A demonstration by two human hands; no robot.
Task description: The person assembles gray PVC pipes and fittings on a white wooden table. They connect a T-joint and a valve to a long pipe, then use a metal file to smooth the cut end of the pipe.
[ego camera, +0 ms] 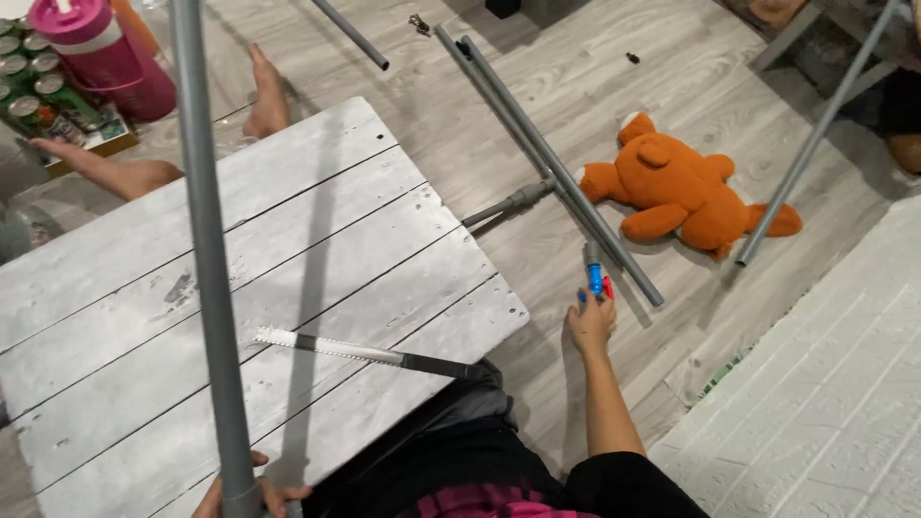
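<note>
My left hand [254, 496] grips the lower end of a long grey pipe [206, 240] that stands upright at the near edge of a white wooden board [288, 240]. My right hand [592, 319] reaches out over the floor and closes on a small blue and red tool [598, 280] lying beside two grey pipes [547, 158]. A saw with a white toothed blade and dark handle [365, 353] lies on the board near its front edge.
An orange plush bear [683, 189] lies on the floor right of the pipes. Another person's bare feet [264, 96] rest beyond the board. A pink lidded tumbler [101, 58] and a tray of cans [43, 101] stand at top left. A white textured mat [825, 384] covers the right.
</note>
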